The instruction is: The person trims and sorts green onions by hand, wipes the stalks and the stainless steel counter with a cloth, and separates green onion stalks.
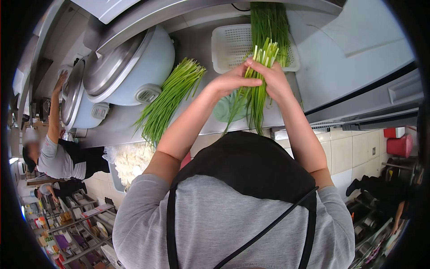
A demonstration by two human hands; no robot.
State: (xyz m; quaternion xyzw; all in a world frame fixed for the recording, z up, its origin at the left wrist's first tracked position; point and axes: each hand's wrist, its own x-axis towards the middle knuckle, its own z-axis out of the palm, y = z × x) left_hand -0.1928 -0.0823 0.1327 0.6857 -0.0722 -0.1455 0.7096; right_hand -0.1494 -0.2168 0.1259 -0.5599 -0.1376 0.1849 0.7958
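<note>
My left hand [233, 80] and my right hand [274, 80] are both closed around a bunch of garlic chives [256, 105]. Its pale cut ends point away from me, and the green leaves hang down towards my apron. Behind my hands, more long chives [270, 22] lie across a white perforated basket [226, 47], which they partly cover. To the left of my left forearm, a large pile of chives [172, 96] rests on the steel counter [192, 117]. Beneath the held bunch is a pale green item [229, 107], perhaps a bowl or plastic, partly hidden.
Two big rice cookers with metal lids, one larger [134, 67] and one smaller [85, 101], stand at left. A tub of whitish food [130, 163] sits below the counter edge. A large pale cabinet [354, 49] borders the right. Other people [62, 154] work at far left and right.
</note>
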